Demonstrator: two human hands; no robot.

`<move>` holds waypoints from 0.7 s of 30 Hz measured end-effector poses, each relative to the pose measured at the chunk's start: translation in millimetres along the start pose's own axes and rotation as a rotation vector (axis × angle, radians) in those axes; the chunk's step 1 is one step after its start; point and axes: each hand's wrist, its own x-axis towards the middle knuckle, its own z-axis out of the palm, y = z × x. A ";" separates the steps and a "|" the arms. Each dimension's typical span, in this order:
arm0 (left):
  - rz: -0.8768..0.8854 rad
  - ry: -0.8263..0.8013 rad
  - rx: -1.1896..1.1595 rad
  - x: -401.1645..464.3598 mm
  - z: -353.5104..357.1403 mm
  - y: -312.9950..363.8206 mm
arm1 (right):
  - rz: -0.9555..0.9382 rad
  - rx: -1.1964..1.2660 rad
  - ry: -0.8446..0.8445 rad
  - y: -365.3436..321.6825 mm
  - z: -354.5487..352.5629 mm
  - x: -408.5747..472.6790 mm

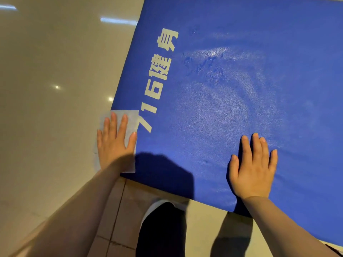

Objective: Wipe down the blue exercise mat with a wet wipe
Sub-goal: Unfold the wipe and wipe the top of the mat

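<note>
Here our left hand [113, 143] lies flat, fingers straight, pressing the wet wipe [130, 119] onto the near corner of the blue exercise mat [241, 71] — the wipe overhangs that corner. From this corner the mat's unwiped surface stretches away and rightward, so we judge the stroke runs that way. Our right hand [253, 167], spread flat and holding nothing, braces the mat's near edge, well right of the corner.

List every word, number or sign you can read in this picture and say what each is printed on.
"716健身": pale lettering printed on the blue exercise mat, running along its left edge, rotated sideways in this view.

The wet wipe under the left hand shows no print. No other text is visible in this picture.
</note>
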 end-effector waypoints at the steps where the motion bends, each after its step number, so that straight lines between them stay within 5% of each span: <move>1: -0.101 -0.005 -0.035 -3.5 -1.4 -1.0 | -0.001 0.007 -0.002 0.1 0.0 -0.1; 5: -0.335 0.027 -0.091 -18.8 1.3 19.5 | -0.004 0.019 0.006 0.4 0.7 -1.0; 16: 0.790 0.095 -0.017 -89.1 25.9 136.8 | -0.002 0.035 0.013 1.0 2.5 -2.5; 19: 0.812 0.051 -0.011 -70.3 20.6 138.1 | -0.002 0.042 0.013 1.0 2.0 -2.8; 21: 0.668 0.039 0.037 -37.9 17.8 127.7 | 0.003 0.041 0.012 1.4 1.0 -3.3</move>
